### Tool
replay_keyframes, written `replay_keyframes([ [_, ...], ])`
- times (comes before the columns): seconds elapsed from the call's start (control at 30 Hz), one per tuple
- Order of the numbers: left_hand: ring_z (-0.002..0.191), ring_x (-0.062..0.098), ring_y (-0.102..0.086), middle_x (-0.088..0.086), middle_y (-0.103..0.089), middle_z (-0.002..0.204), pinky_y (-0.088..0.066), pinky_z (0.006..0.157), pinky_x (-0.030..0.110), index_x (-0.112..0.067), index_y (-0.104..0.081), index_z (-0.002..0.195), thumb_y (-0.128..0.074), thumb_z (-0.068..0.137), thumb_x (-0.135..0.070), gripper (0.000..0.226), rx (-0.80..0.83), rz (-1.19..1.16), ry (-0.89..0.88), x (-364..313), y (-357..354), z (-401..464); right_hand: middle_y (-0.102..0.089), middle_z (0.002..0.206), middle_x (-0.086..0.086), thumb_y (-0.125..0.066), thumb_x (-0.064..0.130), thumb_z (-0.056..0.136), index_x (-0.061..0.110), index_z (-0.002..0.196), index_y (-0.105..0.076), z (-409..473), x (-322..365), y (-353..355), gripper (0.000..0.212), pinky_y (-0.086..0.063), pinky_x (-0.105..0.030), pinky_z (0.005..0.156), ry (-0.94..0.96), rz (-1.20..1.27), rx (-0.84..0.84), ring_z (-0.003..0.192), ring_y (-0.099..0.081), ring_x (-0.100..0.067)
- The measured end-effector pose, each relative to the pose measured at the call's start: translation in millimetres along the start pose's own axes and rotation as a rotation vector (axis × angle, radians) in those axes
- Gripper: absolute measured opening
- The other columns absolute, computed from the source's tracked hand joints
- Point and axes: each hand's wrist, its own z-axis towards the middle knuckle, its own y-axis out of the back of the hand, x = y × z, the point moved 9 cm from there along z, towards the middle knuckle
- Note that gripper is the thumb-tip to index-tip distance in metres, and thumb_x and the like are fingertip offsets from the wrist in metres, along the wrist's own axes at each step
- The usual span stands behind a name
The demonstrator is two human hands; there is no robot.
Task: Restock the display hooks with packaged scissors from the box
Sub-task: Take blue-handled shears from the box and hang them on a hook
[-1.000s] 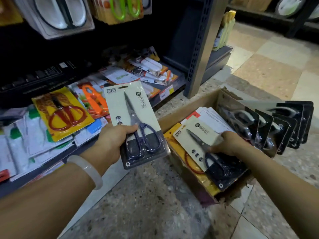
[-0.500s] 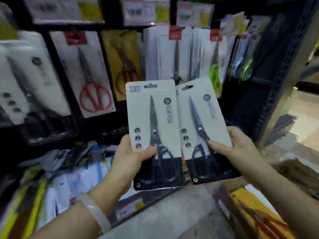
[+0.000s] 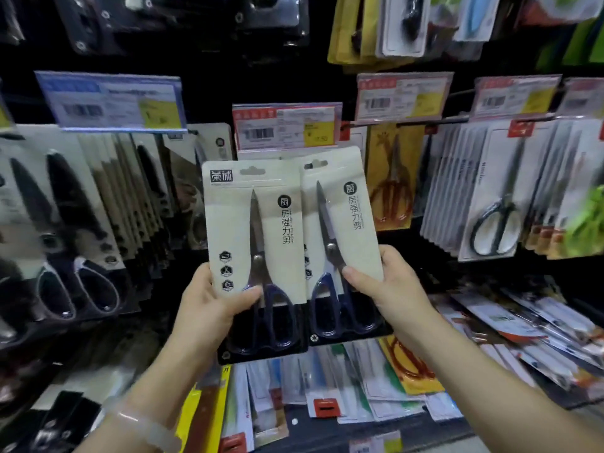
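I hold two identical packs of scissors upright in front of the display wall. Each is a cream card with a black lower part and dark blue handles. My left hand (image 3: 212,308) grips the left pack (image 3: 235,223) at its lower left edge. The right pack (image 3: 340,230) is gripped by my right hand (image 3: 389,289) at its lower right edge, and it sits slightly behind the left one. Their hang holes are just below a red and white price tag (image 3: 284,127) at the centre. The box is out of view.
Rows of hung scissors fill the wall: black-and-white handled ones (image 3: 75,256) at left, white-carded ones (image 3: 496,197) at right, a yellow card (image 3: 392,178) behind the right pack. A lower shelf (image 3: 359,387) holds loose flat packs.
Both hands have lifted the packs from near the box up to the display wall. My view has swung upward, so the box and the floor are gone from sight.
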Motion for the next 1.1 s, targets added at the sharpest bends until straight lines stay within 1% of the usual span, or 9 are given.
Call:
replay_keyframes([
  [0.07, 0.079, 0.025, -0.066, 0.015, -0.07, 0.095, -0.055, 0.073, 0.035, -0.011, -0.055, 0.096, -0.075, 0.068, 0.007, 0.039, -0.009, -0.006, -0.008, 1, 13, 1, -0.063, 0.092, 0.008, -0.071, 0.009, 0.079, 0.024, 0.09, -0.052, 5, 6, -17, 0.027, -0.047, -0.016, 0.07, 0.032, 0.035, 0.044, 0.08, -0.059, -0.001],
  [0.13, 0.079, 0.026, -0.068, 0.011, -0.072, 0.09, -0.054, 0.076, 0.04, -0.013, -0.057, 0.095, -0.076, 0.061, 0.002, 0.042, -0.021, -0.028, -0.01, 2, 29, 1, -0.064, 0.095, 0.007, -0.073, 0.009, 0.078, 0.024, 0.094, -0.052, 8, 9, -33, 0.031, -0.047, -0.017, 0.073, 0.062, 0.073, 0.09, 0.083, -0.06, -0.003],
  [0.23, 0.082, 0.026, -0.07, 0.006, -0.074, 0.088, -0.054, 0.076, 0.042, -0.016, -0.059, 0.098, -0.071, 0.057, -0.008, 0.043, -0.029, -0.05, -0.011, 3, 47, -3, -0.065, 0.1, 0.005, -0.073, 0.021, 0.068, 0.024, 0.098, -0.052, 8, 12, -49, 0.037, -0.049, -0.02, 0.076, 0.094, 0.104, 0.124, 0.088, -0.062, -0.005],
  [0.4, 0.086, 0.023, -0.072, 0.005, -0.075, 0.092, -0.056, 0.071, 0.033, -0.012, -0.058, 0.106, -0.074, 0.058, 0.001, 0.052, -0.021, -0.091, -0.015, 9, 54, -7, -0.067, 0.099, 0.005, -0.069, 0.021, 0.066, 0.023, 0.101, -0.052, 2, 11, -65, 0.038, -0.05, -0.018, 0.074, 0.124, 0.183, 0.147, 0.087, -0.064, -0.001],
  [0.6, 0.085, 0.022, -0.071, 0.008, -0.074, 0.093, -0.059, 0.077, 0.034, -0.011, -0.058, 0.104, -0.068, 0.058, -0.006, 0.047, -0.028, -0.123, -0.032, 12, 51, -6, -0.065, 0.106, 0.002, -0.072, 0.017, 0.075, 0.025, 0.102, -0.052, 18, 25, -71, 0.036, -0.05, -0.016, 0.076, 0.156, 0.204, 0.131, 0.094, -0.063, -0.006],
  [0.77, 0.083, 0.019, -0.072, 0.004, -0.075, 0.088, -0.059, 0.069, 0.024, -0.012, -0.059, 0.102, -0.072, 0.061, 0.002, 0.045, -0.035, -0.135, -0.028, 14, 50, -7, -0.067, 0.109, 0.003, -0.063, 0.011, 0.085, 0.023, 0.111, -0.054, 24, 21, -79, 0.03, -0.05, -0.016, 0.081, 0.108, 0.219, 0.169, 0.1, -0.064, -0.005],
  [0.87, 0.087, 0.023, -0.072, 0.005, -0.075, 0.091, -0.057, 0.075, 0.033, -0.014, -0.059, 0.101, -0.071, 0.059, -0.002, 0.046, -0.035, -0.129, -0.016, 17, 50, -9, -0.067, 0.111, -0.002, -0.068, 0.017, 0.08, 0.02, 0.112, -0.054, 21, 14, -78, 0.035, -0.051, -0.021, 0.084, 0.079, 0.244, 0.152, 0.103, -0.064, -0.013],
  [1.0, 0.094, 0.026, -0.071, 0.006, -0.075, 0.097, -0.054, 0.084, 0.04, -0.016, -0.059, 0.103, -0.069, 0.057, -0.007, 0.047, -0.044, -0.122, 0.004, 19, 48, -11, -0.066, 0.112, -0.008, -0.061, 0.009, 0.086, 0.018, 0.11, -0.055, 22, 4, -75, 0.026, -0.05, -0.032, 0.093, 0.015, 0.267, 0.124, 0.106, -0.062, -0.022],
  [1.1, 0.096, 0.028, -0.069, 0.009, -0.073, 0.101, -0.053, 0.087, 0.043, -0.015, -0.058, 0.106, -0.075, 0.063, 0.002, 0.05, -0.063, -0.109, 0.01, 19, 49, -12, -0.065, 0.115, -0.009, -0.061, 0.008, 0.087, 0.01, 0.118, -0.053, 33, 5, -80, 0.032, -0.048, -0.028, 0.093, 0.004, 0.223, 0.131, 0.107, -0.062, -0.019],
])
